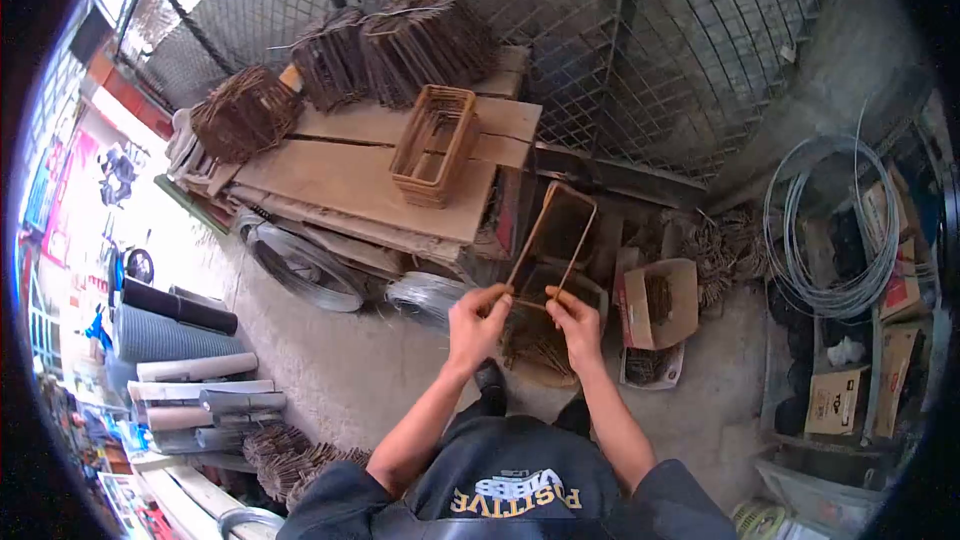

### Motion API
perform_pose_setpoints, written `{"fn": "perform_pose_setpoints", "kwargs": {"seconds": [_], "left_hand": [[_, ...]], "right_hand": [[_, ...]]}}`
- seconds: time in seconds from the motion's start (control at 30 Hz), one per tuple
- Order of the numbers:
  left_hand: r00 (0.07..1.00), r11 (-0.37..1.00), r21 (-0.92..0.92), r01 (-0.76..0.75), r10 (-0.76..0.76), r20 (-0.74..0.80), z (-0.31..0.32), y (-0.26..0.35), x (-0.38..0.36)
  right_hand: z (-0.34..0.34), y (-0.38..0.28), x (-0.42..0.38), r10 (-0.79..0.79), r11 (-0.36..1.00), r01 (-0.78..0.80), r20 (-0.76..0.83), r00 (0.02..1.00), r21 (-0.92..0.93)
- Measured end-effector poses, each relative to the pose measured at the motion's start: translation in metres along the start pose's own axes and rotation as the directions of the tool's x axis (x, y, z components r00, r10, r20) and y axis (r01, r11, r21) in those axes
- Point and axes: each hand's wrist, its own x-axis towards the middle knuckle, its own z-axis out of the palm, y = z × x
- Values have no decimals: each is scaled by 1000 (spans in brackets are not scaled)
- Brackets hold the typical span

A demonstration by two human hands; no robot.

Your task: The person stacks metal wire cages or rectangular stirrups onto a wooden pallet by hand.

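A rectangular wire frame (592, 227), thin and rust-brown, is held up in front of me between both hands. My left hand (477, 328) is closed on its near left corner. Opposite it, my right hand (574, 324) pinches the near right corner between thumb and fingers. Beyond them on the wooden table (330, 180) stands a neat stack of similar wire frames (455, 155). Below the held frame is an open container with loose rusty wire pieces (540, 355). The fingertips partly hide the corners they grip.
Bundles of rusty bent wire (425, 40) lie at the table's back, against a mesh fence (690, 50). Wire coils (300, 260) sit under the table. Cardboard boxes (675, 305) and a shelf with a hanging wire coil (835, 225) are right. Mesh rolls (185, 335) lie left.
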Motion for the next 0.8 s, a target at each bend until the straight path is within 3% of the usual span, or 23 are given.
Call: {"fn": "perform_pose_setpoints", "kwargs": {"seconds": [0.07,0.13,0.2,0.27,0.53,0.6,0.67,0.8], "left_hand": [[992,997,32,-71,74,-106,-25,25,18],[979,994,43,-104,110,-172,-48,38,35],[961,989,59,-136,146,-234,-68,41,58],[911,964,1,-267,253,-325,-84,38,81],[935,977,77,-198,212,-285,-135,52,119],[925,955,-73,-287,257,-278,-136,46,129],[951,968,-114,-223,191,-243,-140,47,132],[946,965,-17,-263,254,-203,-143,48,145]], "right_hand": [[26,-34,10,-51,999,51,44,998,-7],[53,-56,23,-241,967,246,81,967,-61],[80,-74,41,-300,951,306,97,949,-53],[102,-86,56,-356,931,362,109,928,-46],[153,-121,64,-401,916,394,174,900,72],[159,-125,64,-415,910,409,180,892,75],[164,-130,66,-396,918,382,187,899,108],[171,-139,67,-404,914,386,189,895,124]]}}
